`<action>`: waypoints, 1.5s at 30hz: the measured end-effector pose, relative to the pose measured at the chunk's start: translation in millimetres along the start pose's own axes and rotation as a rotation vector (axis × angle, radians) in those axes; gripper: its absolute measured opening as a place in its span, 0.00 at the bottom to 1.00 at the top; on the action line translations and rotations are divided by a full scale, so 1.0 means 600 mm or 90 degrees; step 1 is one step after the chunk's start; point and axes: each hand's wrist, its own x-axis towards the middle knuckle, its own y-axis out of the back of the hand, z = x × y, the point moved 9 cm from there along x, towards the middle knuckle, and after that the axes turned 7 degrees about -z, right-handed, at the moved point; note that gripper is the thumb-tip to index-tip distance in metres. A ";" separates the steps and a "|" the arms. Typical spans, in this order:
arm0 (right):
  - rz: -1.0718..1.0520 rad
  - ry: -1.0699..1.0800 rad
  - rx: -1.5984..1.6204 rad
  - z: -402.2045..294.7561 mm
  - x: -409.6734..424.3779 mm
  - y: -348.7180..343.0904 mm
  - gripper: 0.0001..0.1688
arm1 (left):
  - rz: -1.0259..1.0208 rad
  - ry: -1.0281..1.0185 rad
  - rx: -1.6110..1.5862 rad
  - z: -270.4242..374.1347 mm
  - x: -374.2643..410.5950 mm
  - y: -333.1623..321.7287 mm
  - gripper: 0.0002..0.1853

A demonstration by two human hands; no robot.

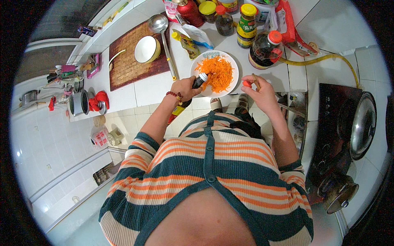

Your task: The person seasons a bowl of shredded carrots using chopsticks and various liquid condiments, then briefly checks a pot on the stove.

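My left hand grips a dark sauce bottle by its upper part. The bottle is tilted, with its white-rimmed mouth over the shredded carrot. The carrot is heaped on a white plate near the counter's front edge. Just right of the plate, my right hand pinches a red bottle cap and also holds what looks like wooden chopsticks, seen nearly end-on. Part of the bottle's yellow and red label shows below my left wrist.
Left of the plate lie a metal ladle and a wooden cutting board bearing a bowl. A large dark bottle and several jars and bottles crowd the back. At right is a cooktop with a lidded pan.
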 end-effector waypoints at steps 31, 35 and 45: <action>-0.218 0.313 -0.146 -0.267 0.054 -0.130 0.22 | 0.204 -0.327 -0.299 0.050 -0.139 0.102 0.23; -0.252 0.337 -0.236 -0.292 0.053 -0.138 0.23 | 0.247 -0.361 -0.316 0.048 -0.155 0.110 0.22; -0.154 0.289 -0.223 -0.329 0.058 -0.129 0.22 | 0.300 -0.346 -0.286 0.047 -0.179 0.145 0.24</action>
